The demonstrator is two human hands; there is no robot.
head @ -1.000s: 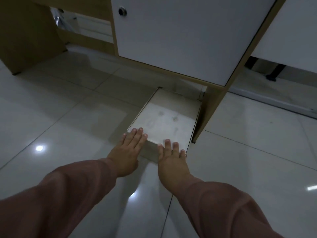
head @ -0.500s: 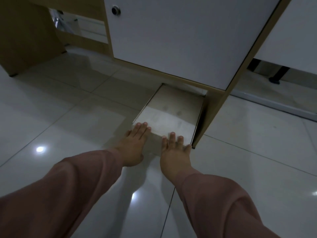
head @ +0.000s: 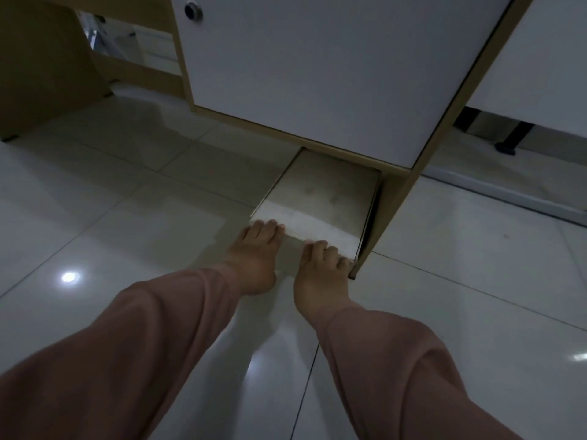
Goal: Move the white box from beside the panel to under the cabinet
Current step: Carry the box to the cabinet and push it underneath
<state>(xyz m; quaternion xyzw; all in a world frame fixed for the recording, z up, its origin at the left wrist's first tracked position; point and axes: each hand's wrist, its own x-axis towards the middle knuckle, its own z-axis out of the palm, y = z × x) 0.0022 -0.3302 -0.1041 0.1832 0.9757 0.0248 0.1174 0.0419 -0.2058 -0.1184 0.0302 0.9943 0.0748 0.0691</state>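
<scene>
The white box [head: 320,198] is flat and rectangular with a dull, faintly smudged top. It lies on the floor [head: 127,217] in the middle of the frame, its far end already in shadow beneath the cabinet [head: 317,74] and its near end still out in the light. Its right edge runs close alongside the cabinet's light wood side panel [head: 400,198], which reaches down to the floor; whether the two touch cannot be told.

The cabinet fills the upper middle of the frame: a smooth, matte white door edged in pale wood grain, with a small round metal lock [head: 193,9] near its upper left corner. The floor is made of large glossy pale tiles with thin dark joints, and it mirrors ceiling lights as bright spots at lower left and far right.

Both arms come in from the bottom of the frame in loose dusty-pink sleeves [head: 143,360]. The left hand [head: 254,252] lies palm down with its fingers [head: 270,227] straight and close together, their tips resting on the near left corner of the box. The right hand [head: 320,274] is likewise flat, its fingers slightly curled over the near right edge of the box, beside the foot of the wood panel. Neither hand is closed around anything; both simply press against the box's near end.
</scene>
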